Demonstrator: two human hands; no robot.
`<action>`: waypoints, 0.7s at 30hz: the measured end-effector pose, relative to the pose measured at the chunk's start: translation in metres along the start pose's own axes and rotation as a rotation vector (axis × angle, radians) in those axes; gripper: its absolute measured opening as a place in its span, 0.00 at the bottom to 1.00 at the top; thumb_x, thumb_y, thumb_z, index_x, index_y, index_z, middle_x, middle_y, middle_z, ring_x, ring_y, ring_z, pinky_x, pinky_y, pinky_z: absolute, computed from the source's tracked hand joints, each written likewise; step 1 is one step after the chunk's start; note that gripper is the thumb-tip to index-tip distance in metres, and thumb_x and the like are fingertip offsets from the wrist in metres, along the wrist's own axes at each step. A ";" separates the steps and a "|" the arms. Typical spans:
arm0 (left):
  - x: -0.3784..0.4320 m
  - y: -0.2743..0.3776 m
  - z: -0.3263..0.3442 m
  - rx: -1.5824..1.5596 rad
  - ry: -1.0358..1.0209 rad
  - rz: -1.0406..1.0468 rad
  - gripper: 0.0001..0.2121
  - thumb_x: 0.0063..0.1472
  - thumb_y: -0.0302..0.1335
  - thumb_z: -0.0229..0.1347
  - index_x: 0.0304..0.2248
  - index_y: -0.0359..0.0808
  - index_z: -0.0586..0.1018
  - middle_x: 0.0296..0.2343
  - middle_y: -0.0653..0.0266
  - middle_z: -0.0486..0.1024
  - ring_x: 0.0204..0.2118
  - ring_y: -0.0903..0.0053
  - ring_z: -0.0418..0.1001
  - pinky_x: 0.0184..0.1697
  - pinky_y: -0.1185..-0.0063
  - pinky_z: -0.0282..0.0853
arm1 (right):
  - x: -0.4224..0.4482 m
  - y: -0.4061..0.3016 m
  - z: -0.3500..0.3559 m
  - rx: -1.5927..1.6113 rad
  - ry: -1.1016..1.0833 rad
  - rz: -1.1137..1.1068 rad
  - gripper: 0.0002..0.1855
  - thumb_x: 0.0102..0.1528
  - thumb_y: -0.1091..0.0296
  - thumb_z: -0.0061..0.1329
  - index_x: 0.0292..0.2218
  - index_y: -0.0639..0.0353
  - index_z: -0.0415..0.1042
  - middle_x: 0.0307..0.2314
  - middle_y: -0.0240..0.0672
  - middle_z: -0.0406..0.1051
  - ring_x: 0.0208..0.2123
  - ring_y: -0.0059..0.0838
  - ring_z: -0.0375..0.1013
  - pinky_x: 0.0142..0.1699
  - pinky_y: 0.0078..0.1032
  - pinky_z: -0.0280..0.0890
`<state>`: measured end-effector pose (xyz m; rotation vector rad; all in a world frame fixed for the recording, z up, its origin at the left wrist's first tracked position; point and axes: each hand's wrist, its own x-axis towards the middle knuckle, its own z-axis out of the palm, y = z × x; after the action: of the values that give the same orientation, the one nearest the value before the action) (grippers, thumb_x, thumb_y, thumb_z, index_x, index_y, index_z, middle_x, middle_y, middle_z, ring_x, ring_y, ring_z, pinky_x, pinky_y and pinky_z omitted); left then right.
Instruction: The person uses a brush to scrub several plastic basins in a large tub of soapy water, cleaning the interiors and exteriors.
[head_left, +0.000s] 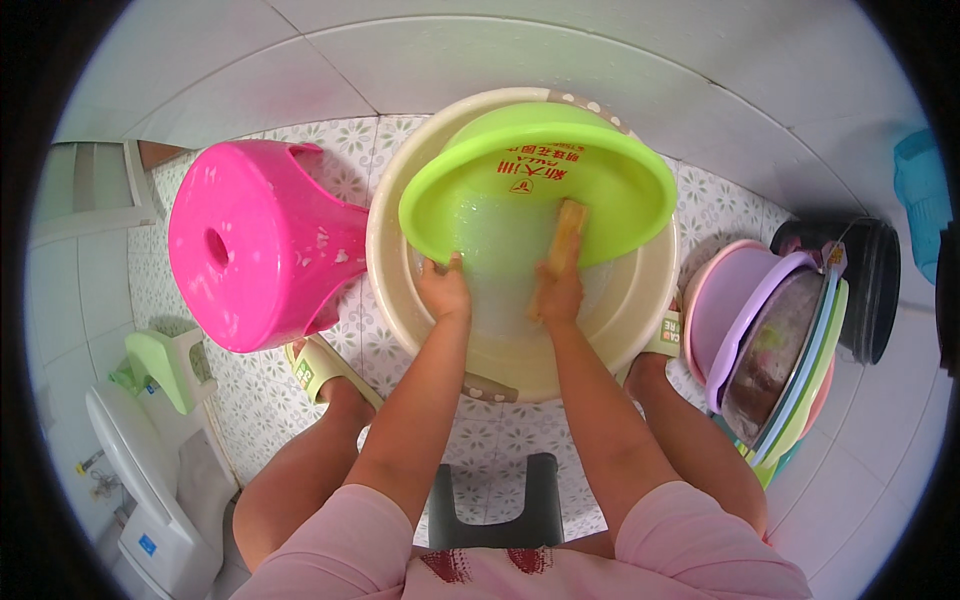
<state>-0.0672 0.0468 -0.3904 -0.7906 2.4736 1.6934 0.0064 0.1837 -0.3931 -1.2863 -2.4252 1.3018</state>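
A large cream plastic tub (384, 300) stands on the floor between my feet, with cloudy water in it. Tilted inside it is a bright green plastic basin (630, 187) bearing red writing, its near rim down at the water. My left hand (447, 288) grips that near rim on its left side, thumb over the edge. In my right hand (561, 291) is an oblong yellow-brown scrubber (568, 232), held against the basin's inside; whether it has bristles is hidden. Water covers part of the basin's lower inner wall.
Left of the tub, a pink plastic stool (247, 244) lies on its side. A toilet (161, 480) and a small green stool (161, 371) are farther left. Nested basins (757, 322) lean at the right, by a black bucket (877, 292). A dark stool (495, 532) is below me.
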 end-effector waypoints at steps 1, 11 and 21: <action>-0.003 0.005 0.001 0.088 -0.082 -0.130 0.13 0.53 0.24 0.56 0.39 0.32 0.72 0.26 0.62 0.72 0.27 0.76 0.69 0.33 0.80 0.64 | 0.000 -0.002 -0.001 0.101 -0.091 0.094 0.41 0.49 0.66 0.48 0.60 0.36 0.42 0.39 0.52 0.68 0.37 0.51 0.70 0.43 0.38 0.64; -0.002 0.019 0.000 -0.293 0.026 0.096 0.14 0.58 0.24 0.52 0.44 0.29 0.70 0.36 0.59 0.73 0.35 0.76 0.71 0.39 0.80 0.65 | 0.006 -0.005 -0.006 -0.285 -0.037 0.064 0.44 0.46 0.69 0.47 0.60 0.36 0.41 0.37 0.52 0.69 0.37 0.53 0.69 0.42 0.38 0.64; -0.011 0.007 0.003 -0.511 -0.118 -0.316 0.09 0.59 0.29 0.52 0.39 0.35 0.73 0.29 0.68 0.73 0.24 0.82 0.67 0.24 0.84 0.62 | -0.012 -0.019 0.046 0.481 -0.686 -0.012 0.38 0.47 0.69 0.49 0.58 0.47 0.51 0.50 0.46 0.60 0.49 0.40 0.63 0.53 0.28 0.58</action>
<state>-0.0618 0.0557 -0.3822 -1.0152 1.7355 2.1832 -0.0183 0.1407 -0.4050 -0.7721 -2.2028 2.4392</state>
